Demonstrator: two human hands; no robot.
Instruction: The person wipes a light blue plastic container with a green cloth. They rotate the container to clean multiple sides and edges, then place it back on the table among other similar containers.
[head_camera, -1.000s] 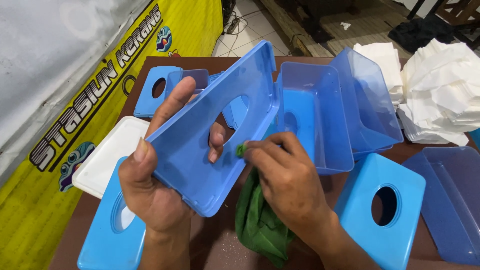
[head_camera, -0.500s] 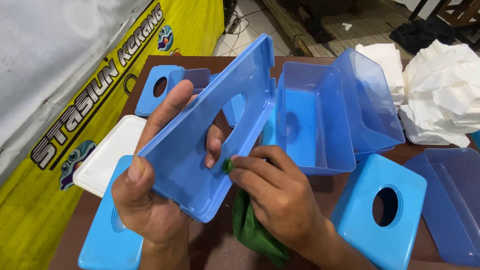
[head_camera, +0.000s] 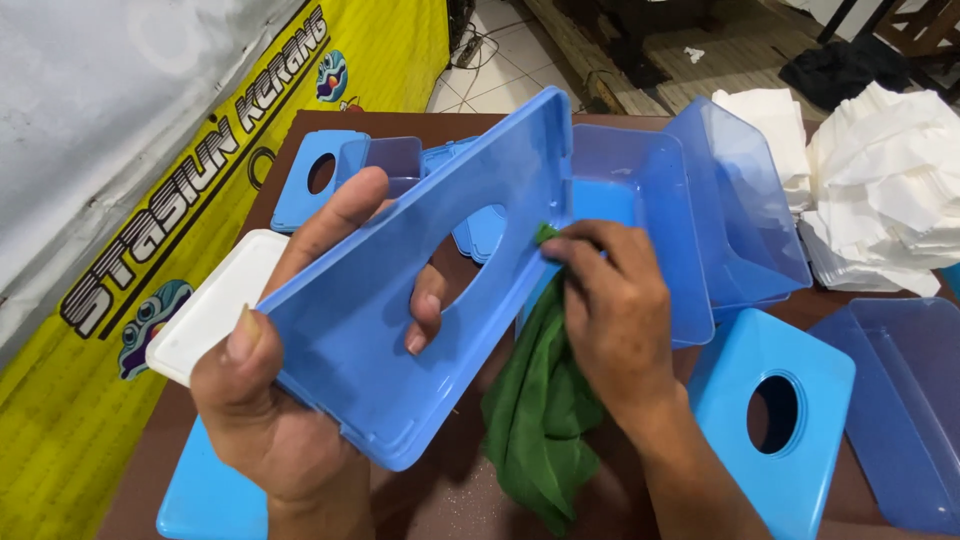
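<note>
Since a second ago, the right hand (head_camera: 615, 310) has slid its pinched green cloth (head_camera: 540, 420) up the blue lid (head_camera: 400, 330) toward the top edge. Held tilted above the table, the lid sits clamped in the left hand (head_camera: 270, 400); harder rubbing could likely twist it loose.

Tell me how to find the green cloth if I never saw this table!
Look at the brown table covered in blue plastic lids and boxes. Near its front edge, the left hand holds up a blue lid with an oval hole. The green cloth hangs from the right hand pressed against that lid's edge; it is the only green, floppy thing there.
</note>
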